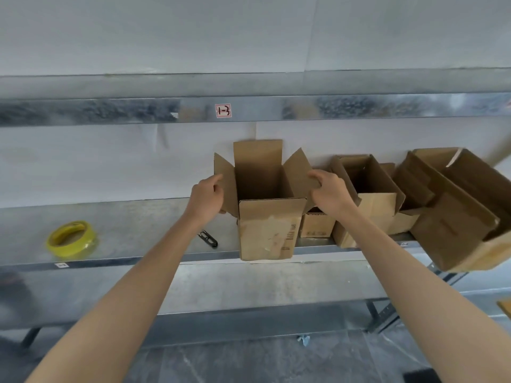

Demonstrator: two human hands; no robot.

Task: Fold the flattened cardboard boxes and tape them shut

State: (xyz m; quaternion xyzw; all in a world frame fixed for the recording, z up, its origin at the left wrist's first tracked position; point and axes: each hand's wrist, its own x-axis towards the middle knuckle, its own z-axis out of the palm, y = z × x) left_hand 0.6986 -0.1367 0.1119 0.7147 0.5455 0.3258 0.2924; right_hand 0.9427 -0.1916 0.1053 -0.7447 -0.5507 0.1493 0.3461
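Both forearms rise from the bottom corners, straight and converging. The cardboard box stands upright at the shelf's front edge, top flaps up. The left hand pinches the left side flap, and the right hand curls over the right side flap. The fingertips are partly hidden by card. Black snips lie just beside the box and a yellow tape roll lies toward the left end. Open boxes crowd the right end, blurred.

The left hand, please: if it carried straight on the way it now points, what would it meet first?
The left hand points forward and right, and grips the left side flap of the open cardboard box; that flap comes first, then probably the box's inside.
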